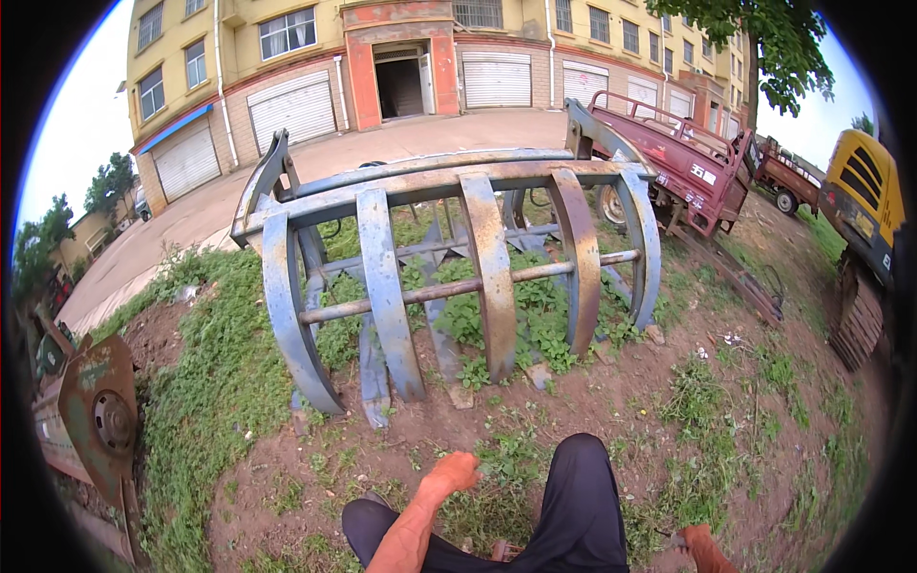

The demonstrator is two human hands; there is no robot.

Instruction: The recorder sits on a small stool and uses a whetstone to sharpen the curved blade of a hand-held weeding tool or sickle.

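My left hand point(457, 471) reaches out between my knees, just above the weeds point(501, 473) growing in the bare soil. Its fingers are curled closed, and whatever they hold, if anything, is hidden. Low at the right, beside my right knee, my right hand point(705, 546) shows only in part. It looks closed too, with a small greyish bit at its front edge that is too small to name. Ahead of both hands stands a large rusty blue steel grapple fork point(387, 286) with curved tines, and leafy weeds grow up through it.
My bent knees in dark trousers point(578, 497) frame the left hand. A rusty machine part point(91, 420) lies at the left. A red cargo tricycle point(683, 167) and a yellow tracked excavator point(864, 191) stand at the right. Behind is a paved yard point(191, 229) before a yellow building point(315, 48).
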